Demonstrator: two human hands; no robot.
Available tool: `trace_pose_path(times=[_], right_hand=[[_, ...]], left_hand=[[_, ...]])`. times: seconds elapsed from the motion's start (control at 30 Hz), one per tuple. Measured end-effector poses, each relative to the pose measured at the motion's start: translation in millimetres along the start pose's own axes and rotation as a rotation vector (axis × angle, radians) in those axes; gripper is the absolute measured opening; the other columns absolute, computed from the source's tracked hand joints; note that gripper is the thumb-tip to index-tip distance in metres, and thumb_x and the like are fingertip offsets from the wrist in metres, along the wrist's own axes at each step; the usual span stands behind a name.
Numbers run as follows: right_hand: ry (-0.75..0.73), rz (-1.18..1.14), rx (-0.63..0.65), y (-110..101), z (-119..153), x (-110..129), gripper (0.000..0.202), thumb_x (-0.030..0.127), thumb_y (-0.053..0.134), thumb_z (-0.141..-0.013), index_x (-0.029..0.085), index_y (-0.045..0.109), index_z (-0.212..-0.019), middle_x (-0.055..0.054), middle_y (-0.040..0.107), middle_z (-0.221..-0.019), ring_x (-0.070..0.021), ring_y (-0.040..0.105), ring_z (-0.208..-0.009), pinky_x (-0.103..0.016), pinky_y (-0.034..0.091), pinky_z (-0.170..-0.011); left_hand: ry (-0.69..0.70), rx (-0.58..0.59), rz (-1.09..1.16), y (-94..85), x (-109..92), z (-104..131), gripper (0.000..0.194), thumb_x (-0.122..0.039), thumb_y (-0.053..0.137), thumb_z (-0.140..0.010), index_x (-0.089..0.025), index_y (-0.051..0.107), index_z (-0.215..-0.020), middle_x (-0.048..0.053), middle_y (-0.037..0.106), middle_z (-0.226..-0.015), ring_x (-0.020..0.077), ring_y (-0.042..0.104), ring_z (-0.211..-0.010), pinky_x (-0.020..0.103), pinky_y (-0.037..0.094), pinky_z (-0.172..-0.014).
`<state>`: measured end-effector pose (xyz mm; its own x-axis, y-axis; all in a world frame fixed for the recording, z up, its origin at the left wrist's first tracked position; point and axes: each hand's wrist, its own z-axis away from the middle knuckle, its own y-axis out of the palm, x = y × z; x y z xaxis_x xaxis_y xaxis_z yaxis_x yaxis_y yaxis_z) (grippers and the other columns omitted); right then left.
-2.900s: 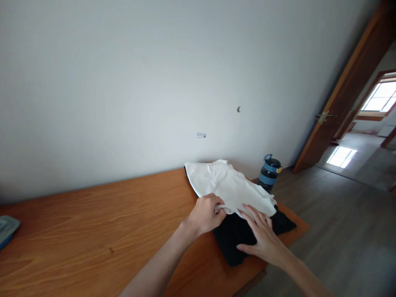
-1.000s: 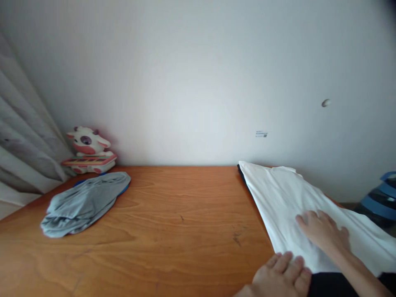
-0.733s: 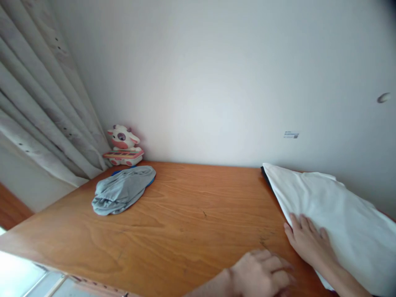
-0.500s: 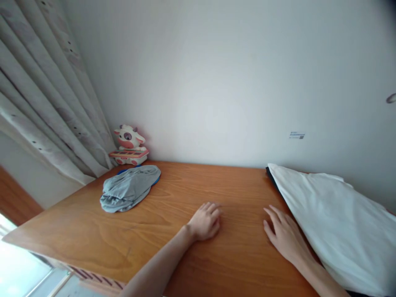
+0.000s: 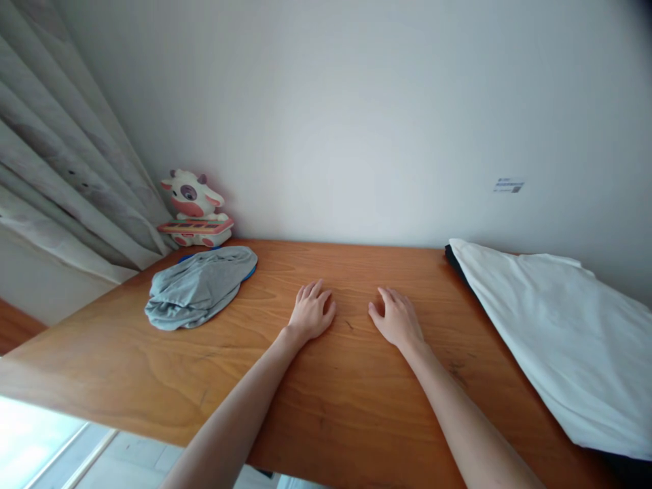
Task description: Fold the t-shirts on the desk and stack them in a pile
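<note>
Palm down on the wooden table [image 5: 351, 380], my left hand [image 5: 310, 311] has its fingers apart and holds nothing. My right hand [image 5: 397, 316] lies a short way to its right, also palm down, fingers spread and nothing in them. To the left of my left hand is a crumpled grey cloth [image 5: 198, 285], with a bit of something blue [image 5: 249, 273] showing under its edge. Beyond my right hand, on the right side, lies a white cloth [image 5: 550, 319], spread over something black [image 5: 457, 263].
A toy cow with a small keyboard [image 5: 196, 210] stands at the back left corner, by the patterned curtain [image 5: 76, 176]. The wall [image 5: 346, 122] rises behind the table and carries a small label [image 5: 508, 185]. The table's front edge runs along the lower left.
Both hands have moved forward over the table. My right hand has come leftward, closer to my left, and my left hand's fingers have spread. The camera view has tilted down slightly.
</note>
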<state>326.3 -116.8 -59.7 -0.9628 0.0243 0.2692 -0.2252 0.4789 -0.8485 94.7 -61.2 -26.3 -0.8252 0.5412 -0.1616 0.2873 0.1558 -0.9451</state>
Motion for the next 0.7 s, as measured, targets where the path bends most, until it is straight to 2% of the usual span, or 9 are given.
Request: trace_pose_path(times=[0.1, 0.27, 0.53, 0.7], right_hand=[[0.006, -0.002, 0.04, 0, -3, -1, 0.045, 0.037, 0.049, -0.098, 0.009, 0.065, -0.129, -0.026, 0.06, -0.142, -0.0379, 0.055, -0.134, -0.059, 0.039, -0.113], [-0.041, -0.039, 0.075, -1, 3, -10, 0.043, 0.033, 0.048, -0.098, 0.01, 0.066, -0.13, -0.022, 0.06, -0.145, -0.0353, 0.053, -0.137, -0.056, 0.036, -0.117], [-0.038, -0.116, -0.013, 3, 5, -11, 0.041, 0.033, 0.048, -0.098, 0.016, 0.063, -0.132, -0.019, 0.063, -0.142, -0.034, 0.054, -0.135, -0.061, 0.037, -0.114], [-0.076, -0.188, -0.048, -3, 4, -9, 0.039, 0.031, 0.049, -0.096, 0.016, 0.066, -0.127, -0.017, 0.069, -0.13, -0.0317, 0.063, -0.123, -0.052, 0.045, -0.109]], left_hand=[[-0.042, 0.016, -0.025, 3.6, 4, -8, 0.043, -0.038, 0.049, -0.102, -0.017, 0.063, -0.137, 0.014, 0.056, -0.151, 0.0303, 0.05, -0.141, 0.047, 0.035, -0.121], [0.021, 0.085, -0.003, 5.3, 9, -3, 0.045, -0.041, 0.044, -0.104, -0.02, 0.059, -0.142, 0.013, 0.052, -0.155, 0.0287, 0.044, -0.146, 0.048, 0.032, -0.123], [0.018, 0.105, -0.004, 7.3, 10, -4, 0.048, -0.044, 0.043, -0.105, -0.02, 0.057, -0.143, 0.014, 0.049, -0.157, 0.0308, 0.042, -0.148, 0.051, 0.031, -0.124], [0.015, 0.106, -0.003, 6.6, 9, -3, 0.048, -0.045, 0.043, -0.104, -0.021, 0.057, -0.143, 0.012, 0.05, -0.157, 0.0299, 0.042, -0.148, 0.05, 0.03, -0.124]])
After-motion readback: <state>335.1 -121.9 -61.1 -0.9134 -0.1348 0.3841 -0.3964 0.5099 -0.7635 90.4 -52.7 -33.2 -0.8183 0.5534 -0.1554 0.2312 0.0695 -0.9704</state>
